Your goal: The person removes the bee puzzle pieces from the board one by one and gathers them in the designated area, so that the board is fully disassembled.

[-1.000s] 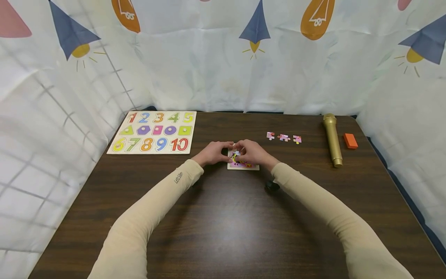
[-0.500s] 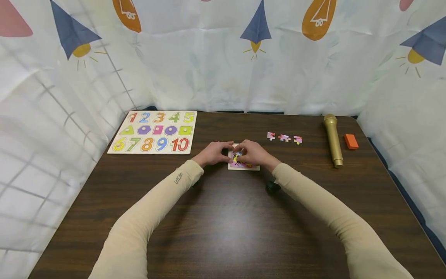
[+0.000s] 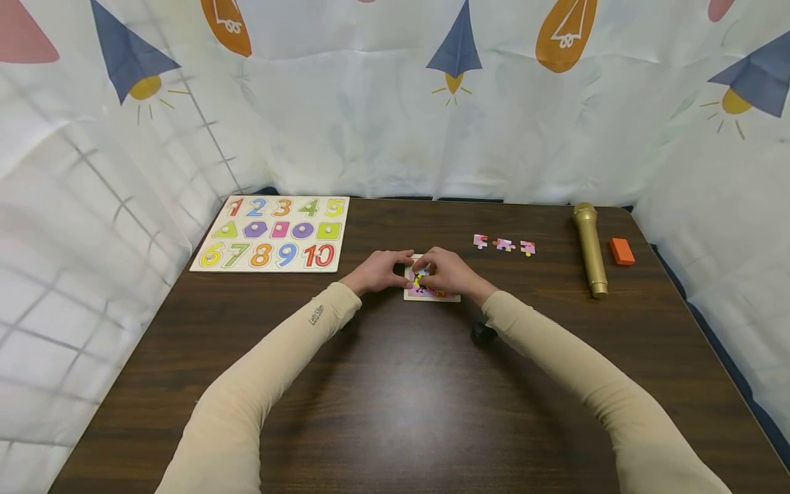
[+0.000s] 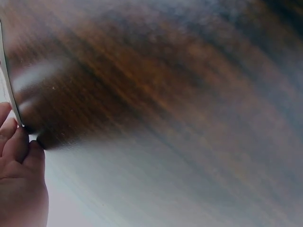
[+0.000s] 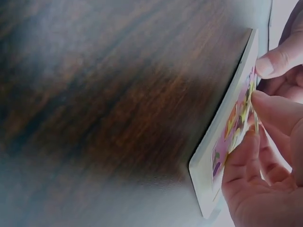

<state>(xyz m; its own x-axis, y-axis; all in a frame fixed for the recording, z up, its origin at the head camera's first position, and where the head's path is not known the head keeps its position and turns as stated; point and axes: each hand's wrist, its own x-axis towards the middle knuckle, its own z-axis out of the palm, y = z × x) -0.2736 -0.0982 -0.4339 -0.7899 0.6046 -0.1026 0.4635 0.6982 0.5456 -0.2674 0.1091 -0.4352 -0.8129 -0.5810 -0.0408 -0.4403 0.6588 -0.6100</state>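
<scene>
A small jigsaw board [image 3: 432, 298] with a pale frame and a pink and yellow picture lies at the middle of the table. My left hand [image 3: 378, 272] grips its left edge, the thumb on the picture side. Over the upper part of the board, my right hand [image 3: 452, 270] pinches a thin puzzle piece [image 5: 256, 122] between thumb and fingers, close against the picture in the right wrist view. Both hands hide much of the board. Only part of the left hand's fingers [image 4: 16, 144] shows at the edge of the left wrist view.
Three loose pink puzzle pieces [image 3: 504, 244] lie in a row to the right, behind the board. Farther right are a gold microphone [image 3: 590, 250] and an orange block [image 3: 621, 251]. A number and shape board [image 3: 247, 267] lies at the back left. Printed white cloth [image 3: 370, 137] surrounds the table.
</scene>
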